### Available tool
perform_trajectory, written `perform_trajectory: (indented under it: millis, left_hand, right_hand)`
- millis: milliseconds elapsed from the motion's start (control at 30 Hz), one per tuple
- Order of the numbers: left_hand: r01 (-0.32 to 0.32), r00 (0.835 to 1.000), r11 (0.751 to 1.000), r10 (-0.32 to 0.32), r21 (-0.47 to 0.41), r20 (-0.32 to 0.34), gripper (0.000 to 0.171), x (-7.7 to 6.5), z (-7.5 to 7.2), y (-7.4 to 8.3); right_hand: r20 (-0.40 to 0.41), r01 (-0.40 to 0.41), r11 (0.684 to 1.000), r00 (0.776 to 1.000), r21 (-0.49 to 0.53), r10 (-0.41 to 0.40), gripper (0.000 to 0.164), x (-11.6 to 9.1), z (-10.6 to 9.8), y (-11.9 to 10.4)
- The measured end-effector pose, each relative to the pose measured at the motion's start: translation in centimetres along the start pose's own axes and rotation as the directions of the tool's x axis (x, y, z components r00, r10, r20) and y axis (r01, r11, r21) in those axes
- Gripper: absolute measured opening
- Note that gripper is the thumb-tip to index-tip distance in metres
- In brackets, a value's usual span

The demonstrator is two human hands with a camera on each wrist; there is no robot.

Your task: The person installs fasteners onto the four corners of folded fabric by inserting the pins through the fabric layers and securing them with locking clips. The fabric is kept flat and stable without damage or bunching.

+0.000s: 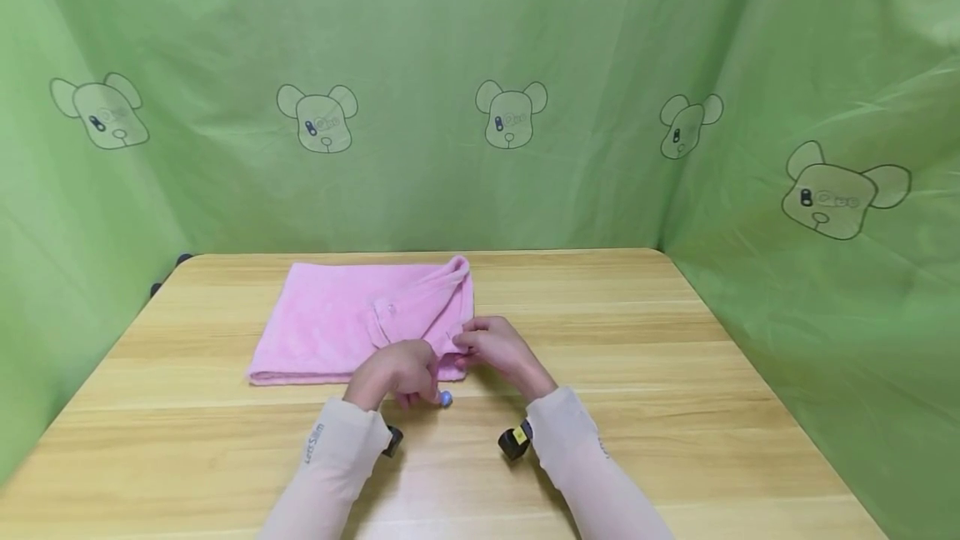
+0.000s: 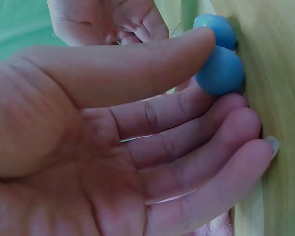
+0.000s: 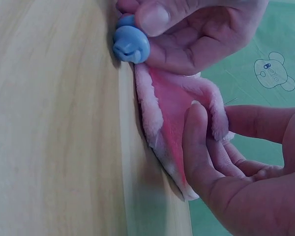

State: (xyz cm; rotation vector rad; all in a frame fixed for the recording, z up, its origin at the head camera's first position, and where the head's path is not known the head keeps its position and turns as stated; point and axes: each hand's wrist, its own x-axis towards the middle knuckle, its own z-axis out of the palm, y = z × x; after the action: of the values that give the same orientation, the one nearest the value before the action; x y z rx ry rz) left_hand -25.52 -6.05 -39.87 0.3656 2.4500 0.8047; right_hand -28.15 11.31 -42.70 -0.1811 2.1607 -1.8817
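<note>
A pink fleece cloth lies folded on the table, its near right corner lifted and turned back. My left hand, just in front of the cloth, pinches a small blue plastic piece between thumb and index finger, close over the tabletop. In the left wrist view this blue piece shows two rounded ends; a slotted opening faces the right wrist camera. With thumb and fingers my right hand pinches the raised cloth edge. A thin pin-like point sticks out beside those fingertips.
The wooden table stretches out on both sides of the cloth. Green curtains with printed bear heads hang behind and beside it. Black wrist cameras sit under both cuffs.
</note>
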Motion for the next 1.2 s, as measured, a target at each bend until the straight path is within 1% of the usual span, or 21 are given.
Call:
perform_trajectory:
  millis: [200, 333, 400, 467, 600, 767, 867, 1000, 1067, 1200]
  left_hand:
    - [-0.019, 1.0, 1.0, 0.019, 0.006, -0.021, 0.016, 0.0, -0.3, -0.2]
    - [-0.076, 0.996, 0.997, 0.076, 0.0, -0.037, 0.013, 0.0, -0.7, -0.3]
    - [-0.106, 0.993, 0.994, 0.105, -0.016, -0.058, 0.012, 0.0, -0.9, -0.3]
    - [-0.124, 0.989, 0.991, 0.119, -0.043, -0.09, 0.011, 0.1, -1.0, -0.4]
    - [-0.126, 0.979, 0.987, 0.106, -0.103, -0.174, 0.011, 0.4, -1.2, -0.5]
    - [-0.13, 0.958, 0.982, 0.089, -0.138, -0.271, 0.014, 0.5, -1.4, -0.4]
    - [-0.14, 0.941, 0.981, 0.091, -0.131, -0.325, 0.017, 0.6, -1.4, -0.5]
    - [-0.154, 0.92, 0.979, 0.094, -0.132, -0.381, 0.021, 0.8, -1.4, -0.6]
    - [-0.156, 0.912, 0.978, 0.09, -0.137, -0.399, 0.023, 0.8, -1.4, -0.5]
    - [-0.18, 0.896, 0.974, 0.102, -0.141, -0.433, 0.024, 0.9, -1.5, -0.4]
  right_hand:
    - [-0.002, -0.013, 1.0, 1.0, 0.001, 0.013, 0.013, 0.0, 0.0, 0.1]
    - [-0.002, -0.014, 1.0, 1.0, -0.003, 0.014, 0.013, 0.1, 0.0, 0.2]
    - [-0.006, -0.015, 1.0, 1.0, -0.004, 0.015, 0.012, 0.0, -0.1, 0.1]
    - [-0.009, -0.016, 1.0, 1.0, -0.007, 0.016, 0.013, -0.1, -0.1, 0.0]
    - [-0.007, -0.017, 1.0, 1.0, -0.011, 0.017, 0.015, -0.1, -0.1, -0.1]
    - [0.003, -0.029, 0.999, 1.0, -0.014, 0.03, 0.018, 0.0, -0.2, 0.0]
    - [0.005, -0.033, 0.999, 0.999, -0.015, 0.033, 0.017, 0.0, -0.2, 0.0]
    - [0.013, -0.026, 1.0, 1.0, -0.005, 0.026, 0.016, 0.0, -0.2, -0.1]
    - [0.016, -0.024, 1.0, 1.0, 0.001, 0.024, 0.015, -0.1, -0.1, -0.1]
    - [0.018, -0.025, 1.0, 1.0, 0.013, 0.025, 0.015, -0.1, -0.1, -0.1]
